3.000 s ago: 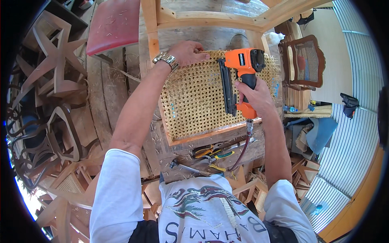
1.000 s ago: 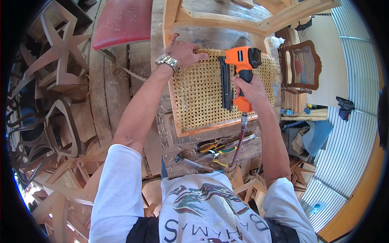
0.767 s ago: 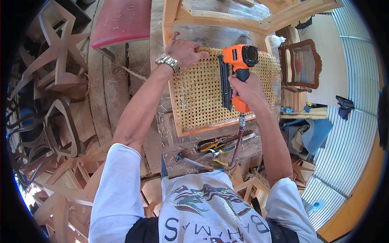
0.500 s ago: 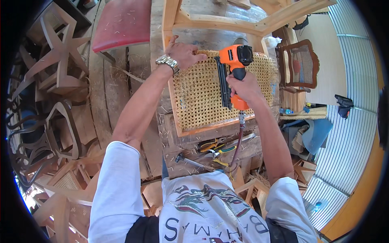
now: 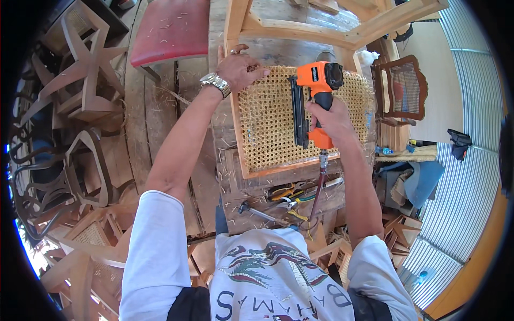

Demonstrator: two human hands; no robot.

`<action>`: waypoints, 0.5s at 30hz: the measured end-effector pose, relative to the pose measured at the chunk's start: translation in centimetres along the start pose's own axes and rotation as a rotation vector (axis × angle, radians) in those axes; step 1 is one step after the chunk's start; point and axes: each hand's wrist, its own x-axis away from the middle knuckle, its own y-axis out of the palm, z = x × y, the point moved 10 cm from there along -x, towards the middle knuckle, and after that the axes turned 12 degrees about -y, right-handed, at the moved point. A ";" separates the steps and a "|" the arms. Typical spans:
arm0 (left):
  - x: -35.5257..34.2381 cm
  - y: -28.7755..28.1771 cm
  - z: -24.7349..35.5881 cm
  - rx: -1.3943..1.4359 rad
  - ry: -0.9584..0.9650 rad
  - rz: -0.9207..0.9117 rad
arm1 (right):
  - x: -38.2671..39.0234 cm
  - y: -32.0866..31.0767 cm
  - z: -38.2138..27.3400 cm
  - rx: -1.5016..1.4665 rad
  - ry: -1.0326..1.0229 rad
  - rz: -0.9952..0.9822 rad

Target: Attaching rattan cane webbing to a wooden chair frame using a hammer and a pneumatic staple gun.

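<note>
Wooden furniture frames (image 5: 85, 68) are crowding the left beside a red padded seat (image 5: 171, 29); a corrugated wall (image 5: 450, 222) is lining the right.

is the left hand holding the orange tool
No, the right hand grips the orange tool, while the left hand is at the corner of the woven cane.

Dark lettering (image 5: 225, 305) on the white shirt (image 5: 267, 251); label (image 5: 314, 74) on the orange tool (image 5: 323, 97).

Furniture workshop: wooden chair frames (image 5: 80, 281), hand tools (image 5: 281, 192)
</note>
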 end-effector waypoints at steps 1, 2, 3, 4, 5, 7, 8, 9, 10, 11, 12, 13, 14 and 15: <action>0.0 -0.2 0.1 -0.017 0.011 0.036 | 0.0 -0.1 -0.1 0.005 -0.004 0.009; 0.0 -0.1 -0.1 -0.061 -0.003 0.033 | 0.0 0.0 -0.1 -0.003 -0.001 0.012; 0.0 0.0 -0.1 -0.062 0.004 0.038 | 0.1 0.0 0.0 -0.019 0.013 0.015; -0.1 0.3 -0.3 -0.088 -0.012 0.005 | 0.1 0.0 -0.2 -0.012 0.000 0.008; -0.2 0.5 -0.4 -0.112 -0.014 -0.001 | 0.1 0.0 -0.2 -0.014 -0.003 0.006; -0.2 0.6 -0.4 -0.102 -0.004 -0.017 | 0.0 0.0 -0.2 -0.007 -0.007 0.008; -0.2 0.6 -0.3 -0.098 0.003 -0.010 | -0.1 0.0 -0.2 -0.001 -0.008 0.009; -0.2 0.5 -0.3 -0.100 0.008 0.000 | -0.1 0.2 -0.2 -0.015 -0.014 -0.001; -0.2 0.4 -0.3 -0.102 0.013 0.009 | -0.1 0.1 -0.1 0.000 -0.008 0.009; -0.2 0.5 -0.3 -0.108 0.016 0.008 | -0.2 0.2 -0.1 -0.004 -0.007 0.010; -0.2 0.5 -0.3 -0.087 0.025 0.012 | -0.2 0.2 0.0 -0.019 -0.010 0.010; -0.2 0.5 -0.2 -0.072 0.031 0.007 | -0.2 0.2 0.2 -0.005 0.003 0.017; -0.2 0.6 -0.2 -0.057 0.038 0.004 | -0.3 0.2 0.3 -0.002 0.009 0.022; -0.2 0.5 -0.2 -0.054 0.045 0.025 | -0.3 0.2 0.3 0.001 0.014 0.026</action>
